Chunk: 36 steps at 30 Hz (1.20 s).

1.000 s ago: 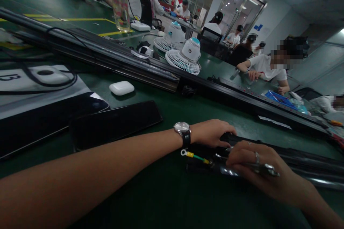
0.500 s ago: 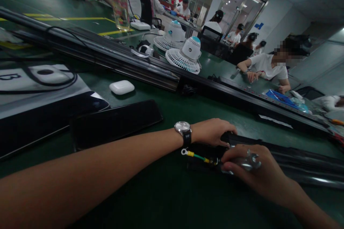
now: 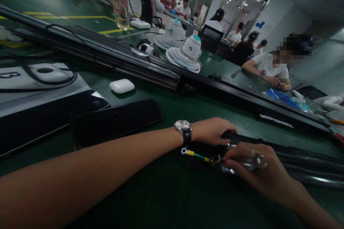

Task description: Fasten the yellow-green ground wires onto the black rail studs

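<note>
My right hand (image 3: 264,170) is closed on a silvery open-end wrench (image 3: 259,160), whose jaws show above the fingers. The wrench's other end is hidden at the fingertips, close to the end of a long black bar (image 3: 303,164). My left hand (image 3: 215,130), below a wristwatch (image 3: 183,127), grips the bar near this end, with its fingertips partly hidden. From the bar's end a short green and yellow wire (image 3: 199,155) sticks out to the left, carrying a ring terminal (image 3: 184,151).
Left of my hands lie a black phone-like slab (image 3: 118,121) and a white earbud case (image 3: 122,86). Long dark bars (image 3: 228,94) cross the green table behind. Beyond stand white fans (image 3: 185,55) and a bottle (image 3: 120,7). A co-worker (image 3: 271,68) sits at the right.
My right hand has shifted slightly right with the wrench, whose jaws have moved the same way. My left hand stays in place. The co-worker's hands have come together.
</note>
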Each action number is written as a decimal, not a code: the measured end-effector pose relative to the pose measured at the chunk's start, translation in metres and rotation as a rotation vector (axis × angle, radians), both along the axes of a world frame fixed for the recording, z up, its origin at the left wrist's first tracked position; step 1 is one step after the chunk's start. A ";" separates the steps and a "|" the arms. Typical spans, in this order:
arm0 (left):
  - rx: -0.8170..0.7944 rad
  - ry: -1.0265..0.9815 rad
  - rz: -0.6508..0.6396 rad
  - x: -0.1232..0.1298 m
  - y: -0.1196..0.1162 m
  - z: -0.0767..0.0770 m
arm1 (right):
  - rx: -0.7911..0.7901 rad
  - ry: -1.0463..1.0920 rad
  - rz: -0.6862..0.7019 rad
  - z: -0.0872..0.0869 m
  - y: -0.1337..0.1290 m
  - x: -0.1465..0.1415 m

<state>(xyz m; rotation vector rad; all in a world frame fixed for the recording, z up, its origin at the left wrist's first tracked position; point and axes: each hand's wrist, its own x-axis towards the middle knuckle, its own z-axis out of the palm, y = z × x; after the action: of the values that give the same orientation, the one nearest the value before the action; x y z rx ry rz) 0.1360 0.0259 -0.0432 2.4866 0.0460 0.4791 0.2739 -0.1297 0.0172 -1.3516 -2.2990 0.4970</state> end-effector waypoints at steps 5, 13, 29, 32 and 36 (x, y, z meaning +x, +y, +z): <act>0.009 0.000 0.008 0.001 -0.001 -0.001 | -0.015 -0.021 -0.026 -0.004 -0.001 -0.004; 0.018 -0.005 0.008 0.001 0.000 -0.002 | -0.034 -0.014 0.053 -0.003 0.002 -0.003; -0.023 -0.022 -0.003 0.002 0.001 -0.003 | -0.069 -0.005 -0.071 0.010 0.000 -0.003; -0.023 -0.011 0.000 0.002 0.001 -0.003 | -0.092 0.010 -0.102 0.007 0.000 -0.007; -0.030 -0.010 0.001 0.001 0.000 -0.002 | -0.105 -0.002 -0.094 0.002 0.000 -0.007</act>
<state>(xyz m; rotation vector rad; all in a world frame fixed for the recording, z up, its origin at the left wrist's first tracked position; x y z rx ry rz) 0.1374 0.0260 -0.0453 2.4546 0.0500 0.4881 0.2665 -0.1298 0.0195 -1.5029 -2.2261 0.5924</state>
